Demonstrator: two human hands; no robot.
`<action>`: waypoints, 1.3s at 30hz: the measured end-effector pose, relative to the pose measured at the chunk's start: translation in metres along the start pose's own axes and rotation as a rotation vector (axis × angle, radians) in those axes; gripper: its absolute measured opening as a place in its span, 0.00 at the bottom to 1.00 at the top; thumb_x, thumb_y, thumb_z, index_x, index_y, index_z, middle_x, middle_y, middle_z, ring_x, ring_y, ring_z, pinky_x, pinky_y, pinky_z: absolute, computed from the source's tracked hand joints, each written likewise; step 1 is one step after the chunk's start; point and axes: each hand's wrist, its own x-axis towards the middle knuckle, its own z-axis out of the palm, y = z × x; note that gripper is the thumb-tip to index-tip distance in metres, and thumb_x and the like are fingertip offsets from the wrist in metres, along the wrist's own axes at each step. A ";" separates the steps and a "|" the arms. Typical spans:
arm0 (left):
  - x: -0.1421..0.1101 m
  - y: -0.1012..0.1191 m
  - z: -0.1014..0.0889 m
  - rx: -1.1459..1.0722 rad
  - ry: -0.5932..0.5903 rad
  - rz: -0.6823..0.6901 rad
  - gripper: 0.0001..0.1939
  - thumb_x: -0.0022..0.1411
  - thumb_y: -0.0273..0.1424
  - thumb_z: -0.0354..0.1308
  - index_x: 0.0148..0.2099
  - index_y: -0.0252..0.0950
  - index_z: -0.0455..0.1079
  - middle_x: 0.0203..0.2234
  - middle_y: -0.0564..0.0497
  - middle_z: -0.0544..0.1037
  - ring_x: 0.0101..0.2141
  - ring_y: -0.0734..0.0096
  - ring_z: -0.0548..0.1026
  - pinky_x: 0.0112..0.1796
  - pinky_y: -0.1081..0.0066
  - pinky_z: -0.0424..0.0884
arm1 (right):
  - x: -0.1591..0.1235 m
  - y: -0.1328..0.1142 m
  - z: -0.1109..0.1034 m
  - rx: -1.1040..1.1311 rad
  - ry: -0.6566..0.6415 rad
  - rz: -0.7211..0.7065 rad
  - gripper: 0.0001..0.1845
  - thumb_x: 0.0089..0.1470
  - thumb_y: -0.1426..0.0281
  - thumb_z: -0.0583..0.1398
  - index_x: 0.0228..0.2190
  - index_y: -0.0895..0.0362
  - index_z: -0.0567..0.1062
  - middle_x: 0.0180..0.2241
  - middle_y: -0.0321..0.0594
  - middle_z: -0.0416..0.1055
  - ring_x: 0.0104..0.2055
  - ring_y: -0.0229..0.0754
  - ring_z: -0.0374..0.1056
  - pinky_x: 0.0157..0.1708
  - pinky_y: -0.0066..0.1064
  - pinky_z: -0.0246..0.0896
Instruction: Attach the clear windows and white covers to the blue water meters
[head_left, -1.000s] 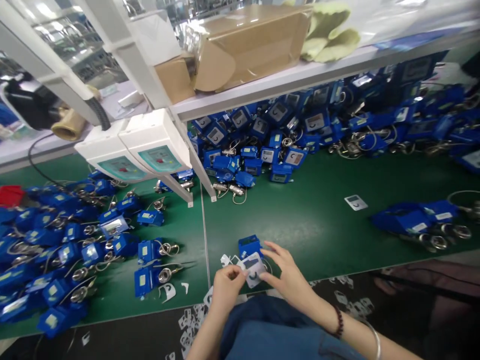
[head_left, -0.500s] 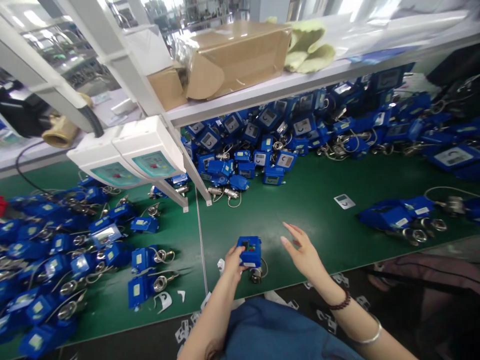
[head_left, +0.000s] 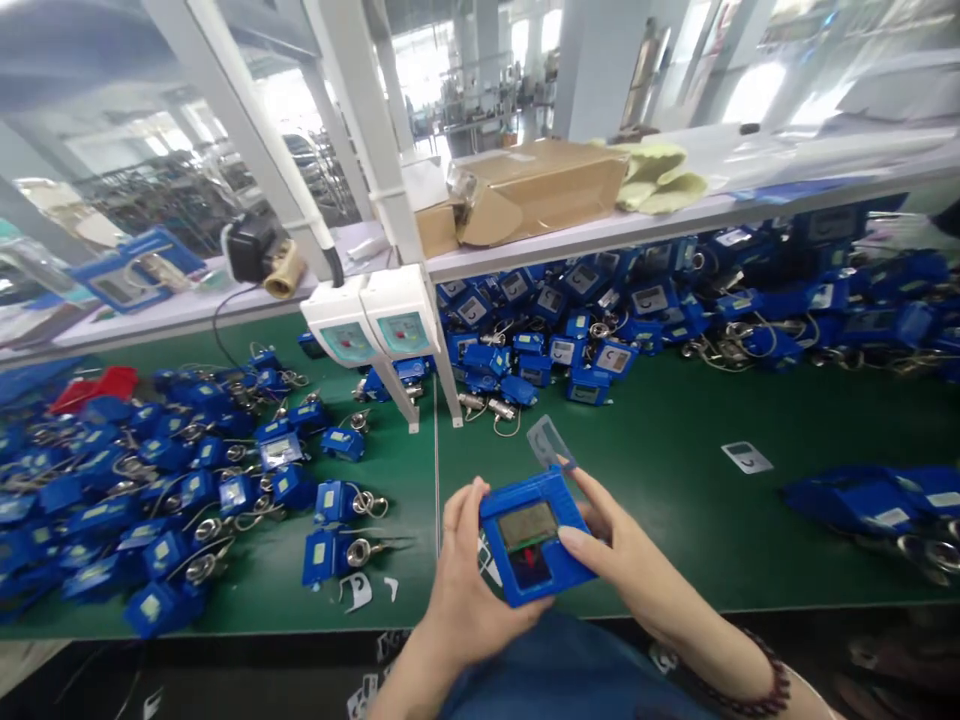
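Observation:
A blue box-shaped meter (head_left: 544, 580) with a grey display and a dark window is held up over the bench, its face tilted toward me. My left hand (head_left: 472, 580) wraps its left and lower edges. On the right side, my right hand (head_left: 611, 535) grips it too, thumb pressed on the face beside the display and fingers behind. A see-through film piece (head_left: 549, 442) stands just beyond the right fingertips; whether they hold it I cannot tell. Partly hidden behind the left hand lies a white cut-out label (head_left: 489, 562).
Many blue meters with metal fittings crowd the left (head_left: 169, 480) and lie under the shelf (head_left: 540, 330). A label (head_left: 747, 457) rests on the green bench (head_left: 660, 450) at right. White switch boxes (head_left: 373, 318) hang on the post; a carton (head_left: 544, 195) and yellow glove (head_left: 660, 178) sit above.
The meter has been raised from the bench and turned face-up toward me. My right hand, empty and apart before, has come onto it. The view has shifted, and the film piece now shows clearly.

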 end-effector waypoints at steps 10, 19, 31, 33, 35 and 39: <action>-0.010 0.027 -0.028 0.053 0.181 0.091 0.42 0.42 0.31 0.65 0.59 0.39 0.52 0.51 0.42 0.58 0.53 0.55 0.64 0.49 0.59 0.71 | -0.032 -0.058 0.002 -0.591 0.268 -0.499 0.13 0.51 0.57 0.60 0.31 0.50 0.81 0.28 0.39 0.76 0.28 0.43 0.72 0.22 0.26 0.69; -0.012 0.035 -0.035 0.155 0.155 0.192 0.49 0.38 0.29 0.66 0.62 0.38 0.48 0.51 0.40 0.58 0.54 0.52 0.64 0.50 0.60 0.70 | -0.029 -0.039 0.031 -0.611 0.152 -0.376 0.16 0.52 0.59 0.59 0.40 0.54 0.76 0.22 0.36 0.73 0.22 0.40 0.68 0.20 0.28 0.67; -0.009 0.038 -0.040 0.236 0.155 0.230 0.47 0.39 0.31 0.66 0.61 0.35 0.49 0.50 0.39 0.60 0.52 0.52 0.66 0.50 0.59 0.70 | -0.029 -0.045 0.036 -0.709 0.211 -0.467 0.09 0.48 0.63 0.60 0.31 0.52 0.78 0.23 0.37 0.75 0.21 0.40 0.68 0.18 0.27 0.66; -0.009 0.037 -0.040 0.244 0.159 0.235 0.47 0.40 0.31 0.66 0.61 0.35 0.49 0.50 0.39 0.61 0.52 0.52 0.66 0.50 0.59 0.70 | -0.029 -0.047 0.038 -0.713 0.216 -0.474 0.08 0.48 0.63 0.60 0.30 0.52 0.78 0.22 0.37 0.75 0.20 0.40 0.67 0.17 0.27 0.65; -0.010 0.036 -0.040 0.242 0.172 0.256 0.47 0.40 0.31 0.66 0.61 0.35 0.50 0.50 0.39 0.61 0.52 0.52 0.66 0.50 0.59 0.70 | -0.028 -0.049 0.040 -0.715 0.222 -0.474 0.08 0.48 0.63 0.60 0.29 0.52 0.78 0.21 0.36 0.74 0.20 0.39 0.65 0.17 0.27 0.65; -0.010 0.033 -0.039 0.200 0.216 0.341 0.40 0.40 0.29 0.65 0.56 0.37 0.54 0.51 0.39 0.60 0.53 0.54 0.65 0.50 0.60 0.69 | -0.028 -0.051 0.043 -0.729 0.219 -0.475 0.08 0.48 0.63 0.60 0.28 0.52 0.78 0.20 0.36 0.72 0.19 0.39 0.64 0.18 0.27 0.65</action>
